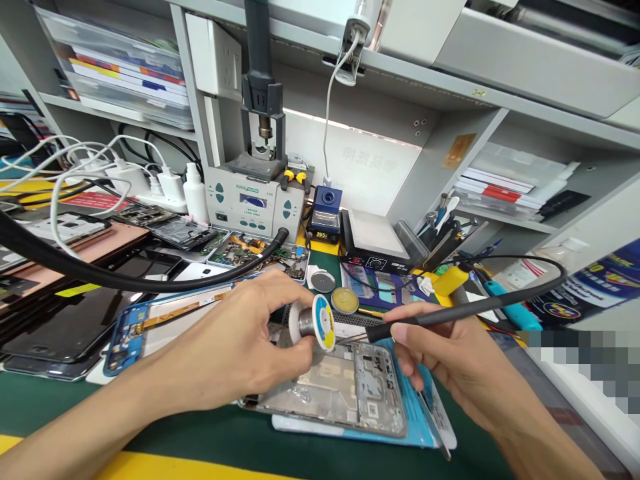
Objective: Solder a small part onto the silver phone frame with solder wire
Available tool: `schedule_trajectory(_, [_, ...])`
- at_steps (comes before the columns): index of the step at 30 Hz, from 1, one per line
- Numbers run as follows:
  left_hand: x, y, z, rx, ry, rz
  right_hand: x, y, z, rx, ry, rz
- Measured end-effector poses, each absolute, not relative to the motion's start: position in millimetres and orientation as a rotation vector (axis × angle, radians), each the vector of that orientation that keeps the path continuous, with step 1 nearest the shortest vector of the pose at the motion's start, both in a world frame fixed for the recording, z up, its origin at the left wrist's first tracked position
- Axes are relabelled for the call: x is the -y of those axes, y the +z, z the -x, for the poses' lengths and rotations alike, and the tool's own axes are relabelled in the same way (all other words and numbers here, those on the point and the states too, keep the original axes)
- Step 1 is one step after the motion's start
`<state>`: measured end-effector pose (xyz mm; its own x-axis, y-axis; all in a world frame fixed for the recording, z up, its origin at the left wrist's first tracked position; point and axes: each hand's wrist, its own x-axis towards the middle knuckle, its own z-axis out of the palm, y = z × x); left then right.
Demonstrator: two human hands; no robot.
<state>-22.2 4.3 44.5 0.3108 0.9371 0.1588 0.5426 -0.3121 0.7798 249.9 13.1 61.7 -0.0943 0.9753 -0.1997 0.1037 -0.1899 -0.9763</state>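
Observation:
My left hand (273, 333) grips a spool of solder wire (307, 321) between thumb and fingers, its white, blue and yellow flange turned to the right. My right hand (435, 340) is closed around the black handle of a soldering iron (380, 331). The iron's thin metal tip points left and ends close to the spool; whether they touch I cannot tell. Beneath both hands lies an open metal phone frame (380, 393) on a blue and white packet (420, 420). A slim metal tool (436, 430) slants below my right hand; whether my fingers hold it is unclear.
A round tin of yellowish paste (345, 301) and its lid (323, 281) stand behind the spool. Further back are a hot-air station (255, 203), a soldering station (325, 220) and a hot plate (377, 240). A thick black hose (150, 283) crosses the left side above phone parts.

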Motion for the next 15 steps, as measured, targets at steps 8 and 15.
schedule_trajectory(8, [-3.3, 45.4, 20.4, -1.297, 0.835, -1.969, -13.3, 60.6, -249.9, 1.264, 1.385, 1.358])
schedule_trajectory(15, [-5.1, 45.7, 20.0, -1.292, 0.828, -1.988, -11.9, 61.6, -248.7, 1.241, 1.389, 1.356])
